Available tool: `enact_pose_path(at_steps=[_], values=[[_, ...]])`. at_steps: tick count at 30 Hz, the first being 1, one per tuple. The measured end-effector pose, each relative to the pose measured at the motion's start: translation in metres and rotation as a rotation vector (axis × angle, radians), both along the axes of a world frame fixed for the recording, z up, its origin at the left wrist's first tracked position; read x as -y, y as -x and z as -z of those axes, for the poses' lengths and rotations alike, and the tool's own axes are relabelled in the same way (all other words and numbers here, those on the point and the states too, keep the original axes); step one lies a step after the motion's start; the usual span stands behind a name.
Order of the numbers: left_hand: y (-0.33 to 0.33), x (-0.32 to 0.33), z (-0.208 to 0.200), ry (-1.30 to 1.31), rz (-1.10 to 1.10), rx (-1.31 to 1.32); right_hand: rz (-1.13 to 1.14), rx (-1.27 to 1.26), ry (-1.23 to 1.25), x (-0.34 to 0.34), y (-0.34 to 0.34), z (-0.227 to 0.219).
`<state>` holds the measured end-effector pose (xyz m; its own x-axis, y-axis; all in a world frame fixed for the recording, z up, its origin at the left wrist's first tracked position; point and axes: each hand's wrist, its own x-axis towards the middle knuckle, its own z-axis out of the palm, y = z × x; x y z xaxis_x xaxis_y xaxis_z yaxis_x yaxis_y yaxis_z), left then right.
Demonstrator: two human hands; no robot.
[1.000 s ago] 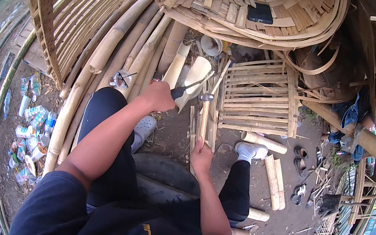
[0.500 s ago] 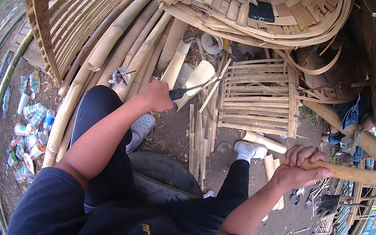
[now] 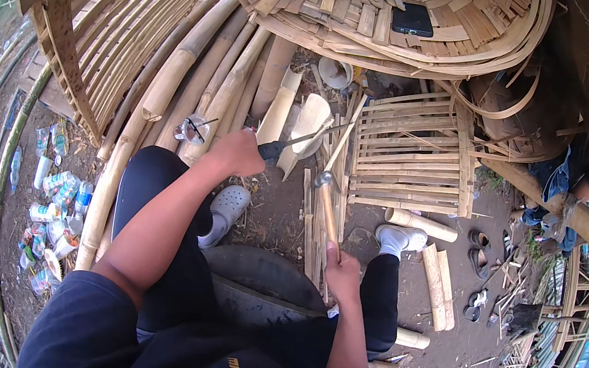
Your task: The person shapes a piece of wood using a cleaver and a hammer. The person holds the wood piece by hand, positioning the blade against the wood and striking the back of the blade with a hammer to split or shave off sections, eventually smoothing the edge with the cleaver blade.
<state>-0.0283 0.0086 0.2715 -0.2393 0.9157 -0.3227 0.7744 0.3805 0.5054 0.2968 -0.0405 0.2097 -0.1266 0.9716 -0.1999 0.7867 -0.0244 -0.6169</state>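
My left hand (image 3: 238, 153) is closed around the dark handle of a long-bladed knife (image 3: 271, 150), whose blade points up and to the right. That blade passes over a pale split piece of bamboo (image 3: 310, 119); whether it touches is unclear. Below the blade, my right hand (image 3: 343, 275) grips the wooden handle of a hammer (image 3: 328, 210), its metal head up and near a thin bamboo strip (image 3: 345, 134). Another split bamboo half (image 3: 278, 109) leans at the left of the pale piece.
Thick bamboo poles (image 3: 181, 53) lie to the left, beside a clear cup (image 3: 194, 129) and scattered plastic bottles (image 3: 65, 188). A slatted bamboo frame (image 3: 409, 155) is at the right. A phone (image 3: 413, 20) rests on the round woven bamboo top (image 3: 303, 25) ahead.
My right hand has swung the hammer from the far right inward and down toward the knife. My left hand keeps its hold on the knife, nearly in place.
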Motion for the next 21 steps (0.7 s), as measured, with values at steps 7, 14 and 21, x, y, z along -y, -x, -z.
enact_pose_path(at_steps=[7,14,21], values=[[0.001,-0.001,0.008,0.022,0.057,-0.016,-0.076,-1.305,-0.777,-0.054,0.022,-0.178],[0.007,0.001,0.026,-0.006,0.087,-0.049,-0.012,-0.084,-0.362,-0.062,0.052,0.065],[0.018,0.006,0.024,0.000,0.009,0.053,0.416,-0.411,0.350,-0.017,0.018,0.078]])
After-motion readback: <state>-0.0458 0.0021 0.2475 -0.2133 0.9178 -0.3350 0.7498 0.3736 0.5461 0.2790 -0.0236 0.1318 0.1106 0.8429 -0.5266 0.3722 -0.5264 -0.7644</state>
